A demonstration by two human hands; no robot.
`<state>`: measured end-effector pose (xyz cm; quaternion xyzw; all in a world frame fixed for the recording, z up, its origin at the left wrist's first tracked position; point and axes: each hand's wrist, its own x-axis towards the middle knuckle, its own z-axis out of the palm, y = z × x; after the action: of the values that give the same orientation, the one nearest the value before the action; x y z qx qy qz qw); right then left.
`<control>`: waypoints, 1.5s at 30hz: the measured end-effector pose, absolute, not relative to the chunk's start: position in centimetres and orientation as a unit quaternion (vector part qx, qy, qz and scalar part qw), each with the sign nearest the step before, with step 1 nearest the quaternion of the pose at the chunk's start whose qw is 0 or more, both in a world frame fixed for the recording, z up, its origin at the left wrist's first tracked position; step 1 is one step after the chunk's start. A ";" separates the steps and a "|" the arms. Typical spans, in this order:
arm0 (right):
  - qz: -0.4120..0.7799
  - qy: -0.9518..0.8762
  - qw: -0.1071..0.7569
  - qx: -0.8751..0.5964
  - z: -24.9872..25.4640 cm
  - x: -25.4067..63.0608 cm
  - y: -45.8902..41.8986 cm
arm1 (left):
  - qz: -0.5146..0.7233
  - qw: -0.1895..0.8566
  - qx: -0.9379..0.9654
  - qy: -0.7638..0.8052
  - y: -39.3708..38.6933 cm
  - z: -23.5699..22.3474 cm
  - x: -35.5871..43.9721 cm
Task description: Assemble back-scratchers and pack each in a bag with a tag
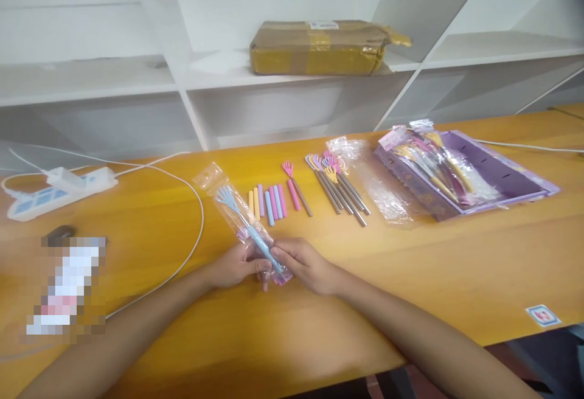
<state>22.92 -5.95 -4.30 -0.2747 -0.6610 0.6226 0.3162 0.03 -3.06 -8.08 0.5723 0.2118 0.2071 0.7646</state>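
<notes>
A light-blue back scratcher (259, 242) with a small hand-shaped head lies inside a clear plastic bag (210, 175). My left hand (239, 265) is closed round the bag's lower left side, thumb over the handle. From the right, my right hand (303, 262) pinches the handle's lower end through the plastic. Just beyond my hands lie several loose coloured handles (274, 203) in yellow, purple, blue and pink. A pink hand-headed rod (298, 189) rests beside a pink handle (292, 194). Further right, several metal rods (342, 192) with coloured hand-shaped heads are bunched together.
Clear plastic bags (387, 198) lie beside a purple box (515, 183) holding several bagged back scratchers (431, 165). A white power strip (61, 192) and cable (201, 222) are at left, near a blurred-out object (68, 283). A taped carton (319, 49) sits on the shelf behind.
</notes>
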 end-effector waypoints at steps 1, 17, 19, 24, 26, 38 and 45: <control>0.625 -0.660 0.315 -0.272 -4.3 22.9 -5.9 | 0.205 0.763 0.575 0.212 -3.0 -8.2 -0.1; 0.600 -0.678 0.295 -0.305 -4.8 23.5 -5.7 | 0.219 0.761 0.565 0.233 -3.0 -6.4 0.4; 0.605 -0.676 0.290 -0.304 -4.8 23.5 -5.7 | 0.221 0.758 0.569 0.231 -2.9 -6.5 0.4; 0.590 -0.682 0.301 -0.309 -4.6 23.3 -5.6 | 0.241 0.768 0.555 0.208 -2.9 -6.6 0.4; 0.578 -0.689 0.308 -0.310 -4.4 23.3 -5.5 | 0.238 0.765 0.563 0.204 -2.8 -6.5 0.5; 0.600 -0.685 0.312 -0.270 -3.6 23.4 -5.3 | 0.244 0.764 0.558 0.214 -2.1 -6.8 0.0; 0.573 -0.696 0.298 -0.312 -3.8 23.6 -5.2 | 0.246 0.746 0.577 0.225 -2.3 -6.5 0.0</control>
<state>23.55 -5.21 -3.79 -0.3125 -0.6963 0.5733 0.2981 0.03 -2.26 -6.47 0.5769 0.2249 0.2456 0.7458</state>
